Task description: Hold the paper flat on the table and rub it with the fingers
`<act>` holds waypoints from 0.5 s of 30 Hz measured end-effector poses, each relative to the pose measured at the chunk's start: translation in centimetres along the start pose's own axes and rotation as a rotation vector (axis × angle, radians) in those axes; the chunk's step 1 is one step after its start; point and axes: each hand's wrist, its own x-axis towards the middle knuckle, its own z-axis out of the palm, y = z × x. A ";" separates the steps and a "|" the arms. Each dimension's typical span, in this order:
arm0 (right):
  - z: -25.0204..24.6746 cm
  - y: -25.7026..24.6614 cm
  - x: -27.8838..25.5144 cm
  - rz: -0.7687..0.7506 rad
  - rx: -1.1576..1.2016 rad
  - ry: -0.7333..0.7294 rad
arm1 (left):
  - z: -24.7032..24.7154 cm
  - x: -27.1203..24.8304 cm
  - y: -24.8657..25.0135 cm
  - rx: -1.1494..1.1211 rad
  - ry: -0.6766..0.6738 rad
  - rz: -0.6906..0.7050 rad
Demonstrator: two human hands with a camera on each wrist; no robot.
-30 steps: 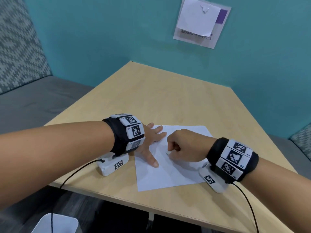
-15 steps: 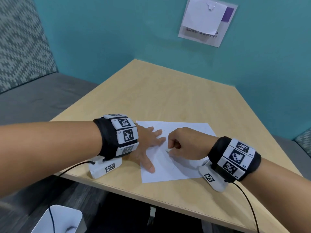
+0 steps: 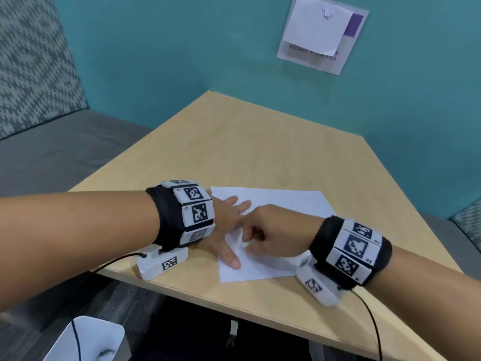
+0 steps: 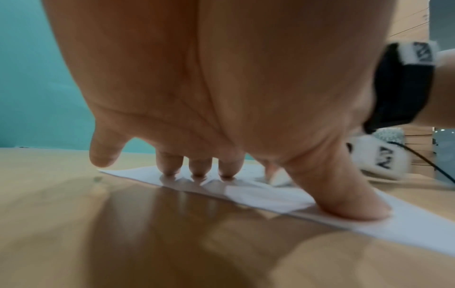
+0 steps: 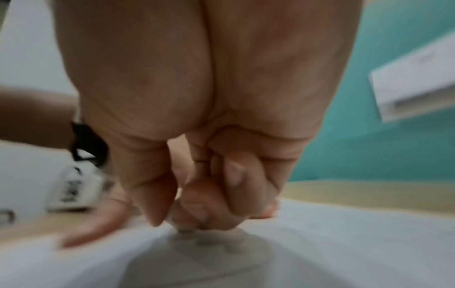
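While the left hand point(image 3: 223, 225) presses spread, straight fingers point(image 4: 197, 167) on the sheet of paper point(image 3: 286, 201) lying on the table point(image 3: 234, 142), the right hand point(image 3: 273, 233) pinches a small white object point(image 3: 244, 245) with curled fingers against that sheet.

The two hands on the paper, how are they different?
The left hand lies spread, fingertips pressing the paper; the right hand is curled into a fist. The left holds nothing; the right pinches a small white thing. Both wear wristbands and rest over the same sheet.
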 end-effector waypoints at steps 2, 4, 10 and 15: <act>-1.0 1.1 0.3 0.074 -0.002 0.063 | 0.1 0.3 -0.1 0.038 -0.010 -0.020; -0.7 1.1 0.3 0.087 0.016 0.058 | 0.1 0.4 0.0 0.035 -0.005 -0.028; -0.5 0.5 0.0 0.029 0.002 -0.007 | -0.2 0.3 0.2 0.024 -0.011 -0.026; 0.2 -0.2 -0.7 0.013 0.001 -0.005 | -0.3 0.3 0.3 0.029 -0.021 -0.037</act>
